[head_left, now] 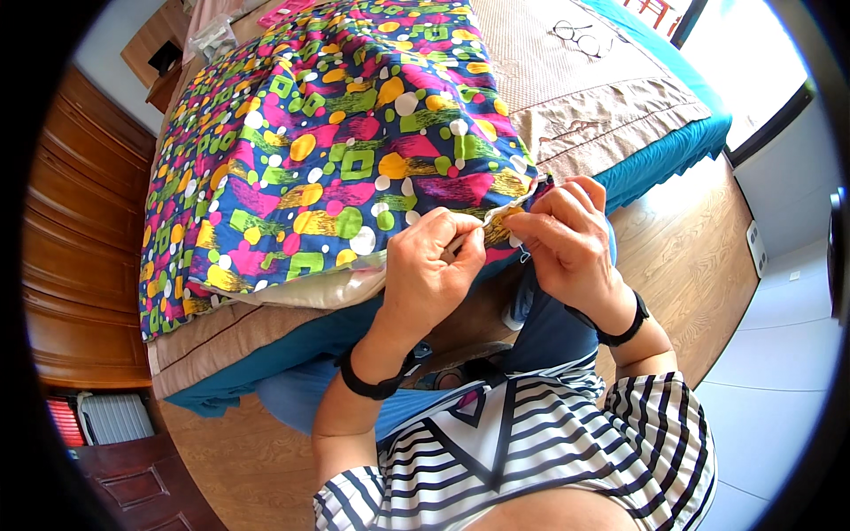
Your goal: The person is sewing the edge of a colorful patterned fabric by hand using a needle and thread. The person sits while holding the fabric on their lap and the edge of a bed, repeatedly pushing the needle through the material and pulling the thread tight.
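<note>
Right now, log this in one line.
left hand: pinching white edge | right hand: at same edge | patterned cloth: on bed

This is a bedroom in a home: a wide bed [531, 75] with a patterned quilt [345, 159] and teal sheet [651, 168], wooden cabinets [80, 239], wood-look floor [682, 257].

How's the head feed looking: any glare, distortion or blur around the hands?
Head view: bright opening glares white at upper right; head view: wooden cabinet bows along the fisheye rim; head view: left hand, right hand and patterned fabric look brightly lit, without obvious blur.
</note>
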`<act>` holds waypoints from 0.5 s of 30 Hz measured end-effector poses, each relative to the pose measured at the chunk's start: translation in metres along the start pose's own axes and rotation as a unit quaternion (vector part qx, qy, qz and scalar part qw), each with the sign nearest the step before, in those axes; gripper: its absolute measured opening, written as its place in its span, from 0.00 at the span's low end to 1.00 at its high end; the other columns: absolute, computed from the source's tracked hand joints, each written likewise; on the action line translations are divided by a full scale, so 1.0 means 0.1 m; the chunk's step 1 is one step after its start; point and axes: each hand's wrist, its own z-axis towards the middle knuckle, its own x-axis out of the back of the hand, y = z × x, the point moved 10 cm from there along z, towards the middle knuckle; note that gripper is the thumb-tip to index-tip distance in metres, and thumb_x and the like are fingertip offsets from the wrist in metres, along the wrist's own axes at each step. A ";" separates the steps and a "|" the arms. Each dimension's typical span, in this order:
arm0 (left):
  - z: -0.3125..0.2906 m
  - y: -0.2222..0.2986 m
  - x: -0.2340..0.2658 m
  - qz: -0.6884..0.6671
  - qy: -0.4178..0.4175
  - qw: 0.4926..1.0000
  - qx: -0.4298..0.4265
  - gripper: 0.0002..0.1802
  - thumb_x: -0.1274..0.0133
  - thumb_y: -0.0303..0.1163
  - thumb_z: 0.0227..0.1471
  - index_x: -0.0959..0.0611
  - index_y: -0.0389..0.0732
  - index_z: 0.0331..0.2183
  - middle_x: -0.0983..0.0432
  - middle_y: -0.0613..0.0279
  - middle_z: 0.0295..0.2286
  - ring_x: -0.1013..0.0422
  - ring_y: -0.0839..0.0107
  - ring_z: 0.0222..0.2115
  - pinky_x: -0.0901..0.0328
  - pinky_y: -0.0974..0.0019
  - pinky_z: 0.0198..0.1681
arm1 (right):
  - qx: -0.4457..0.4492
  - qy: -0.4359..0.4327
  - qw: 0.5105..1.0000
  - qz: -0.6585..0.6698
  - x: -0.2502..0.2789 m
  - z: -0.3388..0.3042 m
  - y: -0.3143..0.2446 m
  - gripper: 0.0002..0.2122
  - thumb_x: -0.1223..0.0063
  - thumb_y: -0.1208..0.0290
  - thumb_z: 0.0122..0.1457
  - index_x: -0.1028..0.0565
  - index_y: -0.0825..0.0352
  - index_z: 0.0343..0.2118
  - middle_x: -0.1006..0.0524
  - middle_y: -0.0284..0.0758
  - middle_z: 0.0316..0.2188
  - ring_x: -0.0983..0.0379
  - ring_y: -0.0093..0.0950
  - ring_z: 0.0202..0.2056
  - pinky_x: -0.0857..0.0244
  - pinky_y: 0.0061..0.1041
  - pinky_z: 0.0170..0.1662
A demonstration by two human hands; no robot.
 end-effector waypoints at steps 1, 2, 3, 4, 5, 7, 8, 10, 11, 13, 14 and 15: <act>0.00 0.05 0.00 0.016 0.007 1.000 -0.019 0.02 0.42 0.20 0.48 0.19 0.35 0.28 0.27 0.66 0.21 0.35 0.80 0.18 0.41 0.75 0.21 | 0.004 0.004 1.000 -0.015 0.02 0.01 -0.04 0.13 0.37 0.81 0.41 0.19 0.60 0.33 0.30 0.30 0.25 0.31 0.29 0.31 0.44 0.35 0.48; -0.01 0.12 0.01 0.043 0.016 0.998 -0.054 0.03 0.42 0.19 0.47 0.19 0.35 0.28 0.27 0.64 0.21 0.34 0.78 0.18 0.40 0.74 0.21 | 0.008 0.009 0.999 -0.031 0.04 0.02 -0.08 0.11 0.37 0.81 0.43 0.19 0.61 0.32 0.30 0.30 0.24 0.31 0.29 0.29 0.43 0.35 0.48; -0.03 0.19 0.00 0.070 0.025 0.993 -0.088 0.04 0.41 0.19 0.46 0.19 0.36 0.28 0.27 0.63 0.21 0.34 0.75 0.18 0.40 0.72 0.21 | 0.012 0.013 0.999 -0.046 0.05 0.02 -0.11 0.09 0.37 0.80 0.45 0.20 0.62 0.31 0.30 0.31 0.24 0.31 0.29 0.28 0.43 0.36 0.48; -0.05 0.27 0.00 0.097 0.035 0.987 -0.122 0.05 0.41 0.18 0.45 0.19 0.36 0.28 0.27 0.61 0.22 0.33 0.72 0.18 0.39 0.71 0.21 | 0.011 0.017 0.999 -0.050 0.04 0.01 -0.13 0.09 0.37 0.80 0.45 0.20 0.63 0.30 0.30 0.31 0.24 0.31 0.29 0.28 0.43 0.36 0.48; -0.08 0.32 -0.02 0.116 0.042 0.982 -0.146 0.08 0.40 0.17 0.43 0.19 0.37 0.29 0.27 0.59 0.22 0.32 0.65 0.19 0.38 0.67 0.21 | 0.010 0.021 0.998 -0.054 0.04 0.00 -0.14 0.09 0.37 0.80 0.44 0.20 0.63 0.30 0.30 0.31 0.24 0.31 0.29 0.27 0.43 0.37 0.48; -0.15 0.38 -0.06 0.139 0.052 0.970 -0.195 0.08 0.40 0.19 0.44 0.20 0.36 0.30 0.27 0.58 0.23 0.30 0.62 0.22 0.35 0.63 0.23 | 0.012 0.028 0.998 -0.057 0.03 -0.01 -0.16 0.08 0.36 0.80 0.45 0.21 0.64 0.30 0.29 0.31 0.24 0.32 0.29 0.26 0.42 0.37 0.49; -0.18 0.42 -0.08 0.150 0.057 0.962 -0.219 0.08 0.40 0.21 0.44 0.20 0.36 0.31 0.28 0.57 0.23 0.29 0.60 0.23 0.33 0.61 0.24 | 0.012 0.035 0.998 -0.047 0.03 -0.01 -0.17 0.09 0.36 0.80 0.45 0.21 0.64 0.30 0.29 0.31 0.24 0.32 0.29 0.26 0.42 0.37 0.49; -0.22 0.48 -0.09 0.172 0.061 0.951 -0.248 0.09 0.39 0.20 0.45 0.20 0.35 0.32 0.28 0.57 0.23 0.30 0.62 0.22 0.34 0.63 0.24 | 0.013 0.047 0.998 -0.028 0.03 -0.01 -0.17 0.09 0.37 0.80 0.45 0.21 0.63 0.31 0.29 0.31 0.24 0.32 0.30 0.26 0.42 0.37 0.49; -0.23 0.51 -0.08 0.179 0.065 0.947 -0.259 0.09 0.39 0.20 0.45 0.20 0.34 0.33 0.29 0.58 0.23 0.30 0.62 0.22 0.35 0.64 0.23 | 0.000 0.043 0.999 -0.013 0.02 -0.01 -0.14 0.11 0.38 0.80 0.45 0.22 0.63 0.33 0.29 0.30 0.25 0.31 0.30 0.28 0.43 0.37 0.50; -0.25 0.54 -0.08 0.190 0.069 0.940 -0.275 0.10 0.39 0.20 0.45 0.19 0.34 0.34 0.29 0.58 0.23 0.31 0.64 0.22 0.35 0.65 0.23 | -0.027 0.033 0.999 0.016 0.00 -0.02 -0.08 0.15 0.40 0.81 0.45 0.22 0.61 0.38 0.29 0.29 0.26 0.30 0.30 0.33 0.45 0.36 0.51; -0.26 0.55 -0.08 0.194 0.068 0.937 -0.281 0.11 0.39 0.20 0.45 0.19 0.33 0.35 0.29 0.59 0.23 0.31 0.64 0.22 0.35 0.66 0.23 | -0.026 0.010 1.000 0.012 -0.02 -0.01 -0.08 0.15 0.40 0.81 0.45 0.22 0.61 0.39 0.29 0.29 0.26 0.30 0.30 0.33 0.46 0.36 0.51; -0.26 0.56 -0.09 0.197 0.068 0.935 -0.287 0.11 0.39 0.19 0.45 0.19 0.33 0.35 0.29 0.59 0.23 0.32 0.65 0.21 0.36 0.66 0.23 | -0.026 -0.013 1.000 0.008 -0.01 0.03 -0.09 0.16 0.40 0.81 0.45 0.22 0.61 0.40 0.28 0.29 0.26 0.30 0.30 0.33 0.46 0.35 0.51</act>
